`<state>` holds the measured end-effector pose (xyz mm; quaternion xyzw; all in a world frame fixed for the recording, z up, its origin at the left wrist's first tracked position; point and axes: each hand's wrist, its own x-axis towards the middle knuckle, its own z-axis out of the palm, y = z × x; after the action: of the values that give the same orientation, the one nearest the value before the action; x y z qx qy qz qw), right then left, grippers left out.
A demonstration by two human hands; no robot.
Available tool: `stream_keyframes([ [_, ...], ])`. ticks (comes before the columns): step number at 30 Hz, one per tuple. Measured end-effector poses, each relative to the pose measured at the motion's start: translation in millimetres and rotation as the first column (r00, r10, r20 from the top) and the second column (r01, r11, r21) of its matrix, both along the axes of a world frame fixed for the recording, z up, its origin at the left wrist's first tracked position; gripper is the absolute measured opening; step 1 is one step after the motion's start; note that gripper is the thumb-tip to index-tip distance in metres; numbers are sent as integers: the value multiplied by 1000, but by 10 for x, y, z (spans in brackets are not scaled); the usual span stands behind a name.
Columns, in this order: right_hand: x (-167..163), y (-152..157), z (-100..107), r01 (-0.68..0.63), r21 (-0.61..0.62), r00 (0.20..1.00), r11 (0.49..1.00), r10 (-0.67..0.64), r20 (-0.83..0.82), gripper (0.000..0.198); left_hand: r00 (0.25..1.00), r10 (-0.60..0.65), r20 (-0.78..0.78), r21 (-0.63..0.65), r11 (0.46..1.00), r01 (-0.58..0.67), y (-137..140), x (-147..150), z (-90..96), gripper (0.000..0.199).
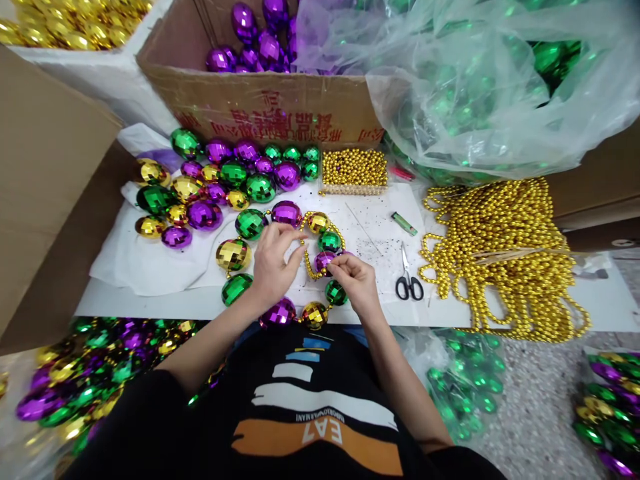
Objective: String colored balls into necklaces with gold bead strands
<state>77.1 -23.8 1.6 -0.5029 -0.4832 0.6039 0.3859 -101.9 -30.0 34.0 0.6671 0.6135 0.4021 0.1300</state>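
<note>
Two bare hands work over a limp loop of faceted balls (315, 315), purple, green and gold, which lies on the desk (150, 305) just in front of the person's body, with a strand of small gold beads (307, 264) at its right side. The balls look like thin, hollow shells, so I'd expect them to be light and stiff, yet slick enough to roll from under a fingertip and liable to dent if squeezed hard. Better to take hold at the small beads or the fine joins between balls, where a fingertip pinch should grip without slipping; the loop itself will probably flop wherever it is lifted. The left hand (273, 261) reaches across the loop with its back upward, forefinger and thumb curved toward each other with a small gap at the tips; whether a thread runs between them, I cannot tell. The right hand (356, 277) comes in from the other side, fingers curled, thumb and forefinger pinched together on a fine part of the loop beside a purple ball (325, 259), though thread or bead is too small to make out. Both forearms slant inward from the body.
</note>
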Motion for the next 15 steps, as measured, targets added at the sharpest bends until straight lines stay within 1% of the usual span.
stream_keyframes([
  [1,4,2,-5,4,-10,1000,1000,-4,-13,28,1000,-12,0,31,999,12,-63,58,-14,14],
  [3,10,1,-20,8,-23,999,1000,-9,-41,27,996,-83,16,58,995,82,-144,150,-60,13],
  [6,11,-10,-40,7,-30,997,1000,-9,-78,25,982,-182,45,47,982,180,-143,215,-149,15],
  [10,17,-30,-35,7,-27,995,1000,-10,-98,23,978,-210,-1,6,978,210,-64,223,-222,13],
  [15,35,-51,-13,13,0,999,1000,-13,-52,23,966,-236,-105,-6,971,237,-97,251,-193,20],
])
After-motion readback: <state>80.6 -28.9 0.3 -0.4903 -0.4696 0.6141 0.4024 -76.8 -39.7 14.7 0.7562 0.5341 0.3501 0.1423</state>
